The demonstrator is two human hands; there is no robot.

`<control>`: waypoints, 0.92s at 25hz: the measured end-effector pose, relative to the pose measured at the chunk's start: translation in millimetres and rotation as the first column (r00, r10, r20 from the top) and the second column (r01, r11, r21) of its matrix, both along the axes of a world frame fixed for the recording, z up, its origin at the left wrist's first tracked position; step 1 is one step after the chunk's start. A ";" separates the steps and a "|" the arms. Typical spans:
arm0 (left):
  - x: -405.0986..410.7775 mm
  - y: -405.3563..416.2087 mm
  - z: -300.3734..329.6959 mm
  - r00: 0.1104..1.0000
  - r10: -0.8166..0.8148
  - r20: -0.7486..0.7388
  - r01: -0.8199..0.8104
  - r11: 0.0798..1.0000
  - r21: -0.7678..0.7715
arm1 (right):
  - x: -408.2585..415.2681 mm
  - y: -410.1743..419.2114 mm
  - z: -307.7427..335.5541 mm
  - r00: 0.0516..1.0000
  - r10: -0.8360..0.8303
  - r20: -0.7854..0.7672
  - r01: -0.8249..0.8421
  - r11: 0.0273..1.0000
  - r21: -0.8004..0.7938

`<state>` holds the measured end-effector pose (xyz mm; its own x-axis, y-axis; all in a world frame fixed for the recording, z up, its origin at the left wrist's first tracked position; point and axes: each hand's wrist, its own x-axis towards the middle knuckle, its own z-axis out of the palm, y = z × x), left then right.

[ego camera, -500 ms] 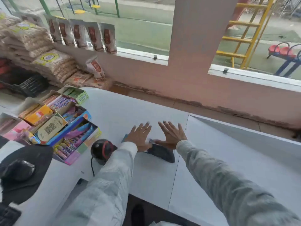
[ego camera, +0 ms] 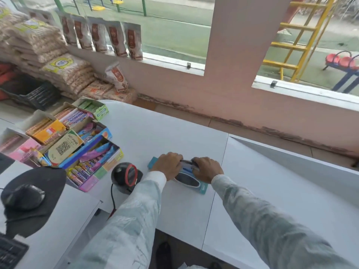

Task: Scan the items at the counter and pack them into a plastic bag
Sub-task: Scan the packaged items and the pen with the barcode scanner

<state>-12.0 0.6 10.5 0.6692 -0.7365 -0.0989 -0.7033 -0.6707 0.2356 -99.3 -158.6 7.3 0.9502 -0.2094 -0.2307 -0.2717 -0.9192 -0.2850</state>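
Note:
A small pile of flat teal packs lies on the white counter, just right of the scanner. The top pack shows a dark oval part with a pale rim and a thin blue stripe. Another teal corner sticks out to the left. My left hand curls over the pile's left side. My right hand curls over its right side. The fingers of both hands meet at the far edge and hide most of the pile. No plastic bag is in view.
A round black barcode scanner with a red ring stands left of the pile, its cable running down. Open boxes of sweets and gum fill the counter's left. A mouse on a black pad and a keyboard corner lie nearer left.
Both hands lay flat with fingers spread over the packs; now their fingers have curled shut around the pile.

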 end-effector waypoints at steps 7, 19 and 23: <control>-14.6 1.4 15.4 0.529 0.480 -0.700 -0.845 0.378 -0.379 | 32.4 9.3 24.3 0.916 -0.368 -0.159 0.375 0.647 0.665; -99.5 61.7 -22.0 -0.122 -0.054 -0.991 -0.967 -0.217 0.131 | 14.3 103.6 13.0 0.864 -0.113 -0.491 0.492 0.397 0.775; -100.2 64.4 -27.2 -0.113 -0.124 -0.986 -0.953 -0.268 0.143 | 11.5 106.6 12.6 0.874 -0.098 -0.477 0.472 0.413 0.779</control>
<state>-112.2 65.0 -16.7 0.6540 0.0198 -0.7562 0.6519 0.4922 0.5768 -87.7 -52.0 19.8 0.7035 0.0291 -0.7101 -0.7053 -0.0951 -0.7025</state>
